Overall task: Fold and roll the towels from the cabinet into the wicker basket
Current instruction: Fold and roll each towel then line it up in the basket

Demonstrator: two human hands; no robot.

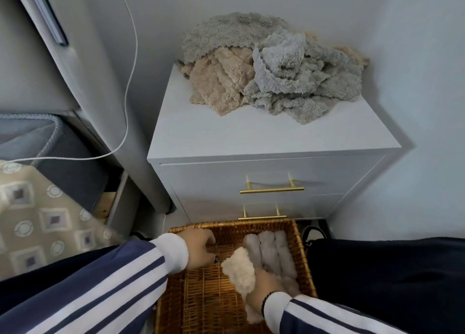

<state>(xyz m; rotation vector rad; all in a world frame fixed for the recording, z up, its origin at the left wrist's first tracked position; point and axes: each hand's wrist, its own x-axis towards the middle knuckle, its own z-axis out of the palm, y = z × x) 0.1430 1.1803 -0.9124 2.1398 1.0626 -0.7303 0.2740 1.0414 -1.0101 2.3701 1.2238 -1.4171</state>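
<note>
Wicker basket [201, 306] sits on the floor, near side of the white cabinet [251, 137]. Right grip [261, 293] grasps a cream rolled towel [239, 270] over the basket. Left grip [201, 248] curls at the basket's far-left rim; whether it holds anything cannot be told. Three rolled towels [271, 255] lie along the right wall. Unfolded towels [264, 77] heap atop the cabinet. No legible writing.

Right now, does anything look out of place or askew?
Only the towel pile on the cabinet top: crumpled, unfolded, one corner riding up the wall. Three rolled towels lie neatly in the wicker basket.
</note>
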